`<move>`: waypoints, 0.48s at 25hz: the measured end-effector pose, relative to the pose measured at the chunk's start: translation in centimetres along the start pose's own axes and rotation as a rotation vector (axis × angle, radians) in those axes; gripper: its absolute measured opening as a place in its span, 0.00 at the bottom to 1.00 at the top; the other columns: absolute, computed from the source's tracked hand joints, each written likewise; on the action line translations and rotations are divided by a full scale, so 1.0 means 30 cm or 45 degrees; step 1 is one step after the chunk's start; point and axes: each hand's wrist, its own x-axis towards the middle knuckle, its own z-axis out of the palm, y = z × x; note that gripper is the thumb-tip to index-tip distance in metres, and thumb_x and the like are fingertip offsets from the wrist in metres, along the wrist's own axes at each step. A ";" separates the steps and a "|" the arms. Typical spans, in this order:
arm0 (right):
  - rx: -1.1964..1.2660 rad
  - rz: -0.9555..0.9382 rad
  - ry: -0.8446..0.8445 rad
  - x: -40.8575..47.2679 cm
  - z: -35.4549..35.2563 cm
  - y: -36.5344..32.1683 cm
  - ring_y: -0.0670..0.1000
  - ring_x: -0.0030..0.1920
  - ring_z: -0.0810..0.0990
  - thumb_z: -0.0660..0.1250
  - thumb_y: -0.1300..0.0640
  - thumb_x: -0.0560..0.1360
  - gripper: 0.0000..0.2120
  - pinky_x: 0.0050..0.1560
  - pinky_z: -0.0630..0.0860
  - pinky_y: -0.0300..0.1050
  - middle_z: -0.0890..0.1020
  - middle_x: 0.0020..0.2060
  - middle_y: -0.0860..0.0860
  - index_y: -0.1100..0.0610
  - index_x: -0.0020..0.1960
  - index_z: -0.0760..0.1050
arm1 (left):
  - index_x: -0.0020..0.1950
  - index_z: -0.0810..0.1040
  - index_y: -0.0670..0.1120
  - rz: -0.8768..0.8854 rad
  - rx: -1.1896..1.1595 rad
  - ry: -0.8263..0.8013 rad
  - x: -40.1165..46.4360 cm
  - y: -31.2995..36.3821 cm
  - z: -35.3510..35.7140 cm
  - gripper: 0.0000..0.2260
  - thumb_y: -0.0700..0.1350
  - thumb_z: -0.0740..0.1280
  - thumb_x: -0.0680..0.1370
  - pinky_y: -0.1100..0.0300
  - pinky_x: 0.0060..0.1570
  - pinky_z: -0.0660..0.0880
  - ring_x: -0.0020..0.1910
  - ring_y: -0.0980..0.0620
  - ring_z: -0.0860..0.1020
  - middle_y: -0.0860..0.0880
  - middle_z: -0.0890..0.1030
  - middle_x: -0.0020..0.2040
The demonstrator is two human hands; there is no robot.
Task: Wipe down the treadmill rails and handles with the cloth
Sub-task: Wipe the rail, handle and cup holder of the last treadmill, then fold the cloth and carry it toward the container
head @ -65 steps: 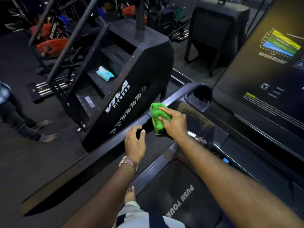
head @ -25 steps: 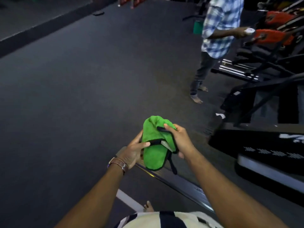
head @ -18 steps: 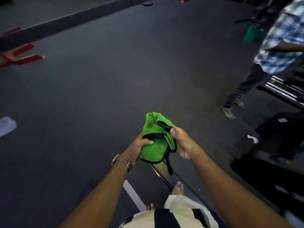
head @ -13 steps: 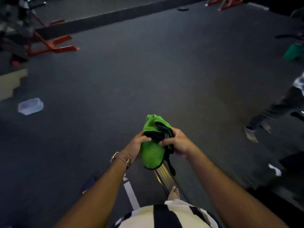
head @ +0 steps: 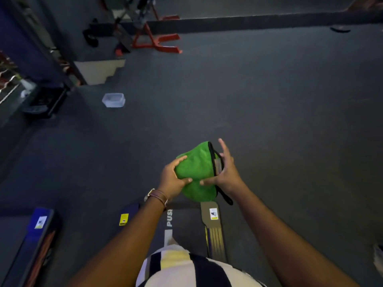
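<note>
A bright green cloth (head: pixel 194 170) with a black edge and a dangling black loop hangs in the air between both hands, above the rear end of the treadmill deck (head: pixel 182 220). My left hand (head: pixel 173 178) grips its left side, fingers curled round the fabric. My right hand (head: pixel 224 172) holds the right side at the black edge, thumb under the cloth and upper fingers spread. The treadmill's grey side strip (head: pixel 213 226) runs below the cloth. Its console and handles are out of view.
Dark rubber floor stretches ahead. A clear plastic box (head: pixel 113 99) sits on it at the left. A red-framed machine (head: pixel 157 41) stands at the back. Beige steps (head: pixel 99 71) lie at the upper left. Another treadmill's end (head: pixel 39 228) lies at the lower left.
My view has swung left, away from the console and past the person in the checked shirt. Both hands have turned the cloth, which now shows a broader green face.
</note>
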 end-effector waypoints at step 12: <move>-0.022 -0.090 0.014 0.847 0.303 -0.177 0.47 0.37 0.81 0.81 0.65 0.63 0.16 0.40 0.79 0.46 0.83 0.37 0.49 0.56 0.45 0.78 | 0.49 0.82 0.40 -0.136 -0.401 0.338 0.635 -0.091 -0.413 0.26 0.54 0.81 0.58 0.52 0.50 0.79 0.48 0.49 0.82 0.43 0.84 0.50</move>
